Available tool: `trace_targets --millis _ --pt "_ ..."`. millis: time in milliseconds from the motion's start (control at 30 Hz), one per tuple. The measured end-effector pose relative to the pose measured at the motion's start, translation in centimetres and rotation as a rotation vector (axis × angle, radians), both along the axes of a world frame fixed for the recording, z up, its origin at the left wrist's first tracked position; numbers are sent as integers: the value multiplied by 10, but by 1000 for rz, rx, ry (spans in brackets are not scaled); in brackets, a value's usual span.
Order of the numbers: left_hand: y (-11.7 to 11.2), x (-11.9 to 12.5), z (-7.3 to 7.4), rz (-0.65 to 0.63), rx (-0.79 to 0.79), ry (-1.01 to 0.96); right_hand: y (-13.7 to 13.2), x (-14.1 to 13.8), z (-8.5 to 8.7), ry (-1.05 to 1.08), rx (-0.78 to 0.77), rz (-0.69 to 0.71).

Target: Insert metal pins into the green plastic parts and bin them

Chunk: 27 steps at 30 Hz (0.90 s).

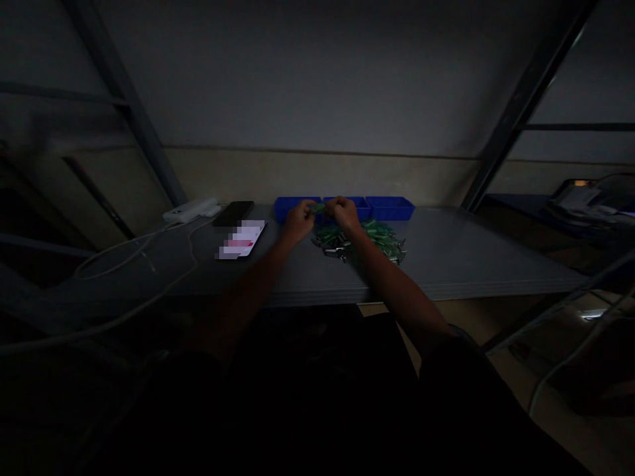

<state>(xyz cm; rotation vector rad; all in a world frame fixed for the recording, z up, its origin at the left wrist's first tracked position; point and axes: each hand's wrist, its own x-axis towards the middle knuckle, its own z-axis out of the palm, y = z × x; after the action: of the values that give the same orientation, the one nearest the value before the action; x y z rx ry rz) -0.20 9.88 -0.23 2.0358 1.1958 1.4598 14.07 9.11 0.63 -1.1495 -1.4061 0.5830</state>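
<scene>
My left hand is closed on a small, flat green piece, gripped at its left end. Close by on the other side, my right hand has its fingers drawn together by the piece's right end. Whether those fingers touch the piece or hold something small is too dark to make out. Below and to the right of both hands lies a loose pile of similar green pieces, some with shiny metal-looking parts. My right wrist and forearm cover part of this pile.
Three blue bins, such as the right one, stand in a row behind my hands on the grey table. To the left lie a lit phone, a dark flat object and a white power strip with trailing cables. Metal posts flank the table.
</scene>
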Motion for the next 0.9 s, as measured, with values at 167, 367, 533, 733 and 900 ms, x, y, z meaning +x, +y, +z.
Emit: trace_targets --millis 167,367,533,733,900 --pt "7 -1 -1 14 -118 -160 -1 -2 1 88 18 -59" --pt "7 -2 1 -22 -201 -168 1 0 0 55 54 -79" --pt "-1 -1 5 -43 -175 -87 9 1 -3 -22 21 -61" --pt "-5 -1 8 -38 -186 -115 7 0 -3 -58 -24 -78" --pt "-4 -1 8 -53 -181 -131 8 3 -2 -72 -45 -81"
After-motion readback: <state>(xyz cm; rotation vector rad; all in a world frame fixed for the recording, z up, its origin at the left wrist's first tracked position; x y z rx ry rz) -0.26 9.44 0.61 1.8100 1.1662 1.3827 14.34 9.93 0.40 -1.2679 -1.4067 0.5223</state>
